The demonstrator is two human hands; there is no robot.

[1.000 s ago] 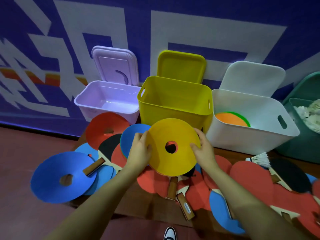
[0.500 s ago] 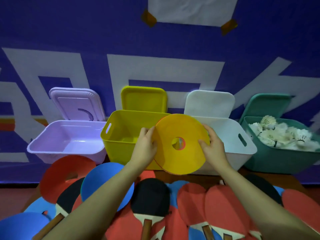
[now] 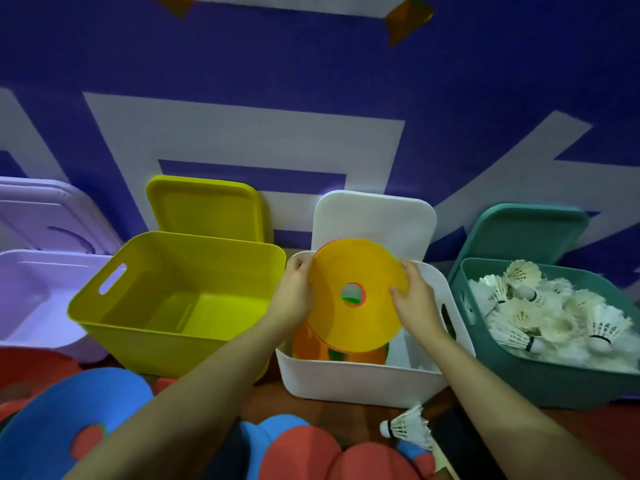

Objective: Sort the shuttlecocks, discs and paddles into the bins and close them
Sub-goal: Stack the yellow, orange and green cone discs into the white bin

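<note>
- A lilac bin (image 3: 41,306) stands open at the far left, beside an open yellow bin (image 3: 180,299).
- The left hand (image 3: 294,292) curls its fingers round the left rim of a yellow disc (image 3: 360,296).
- The disc hangs tilted over the white bin (image 3: 349,379), above an orange disc (image 3: 308,344) lying inside.
- The right hand (image 3: 414,299) grips the disc's right rim.
- A green bin (image 3: 554,375) at the right holds shuttlecocks (image 3: 540,306).

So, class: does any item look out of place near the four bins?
One shuttlecock lies on the floor in front of the white bin, while the rest are heaped in the green bin.
</note>
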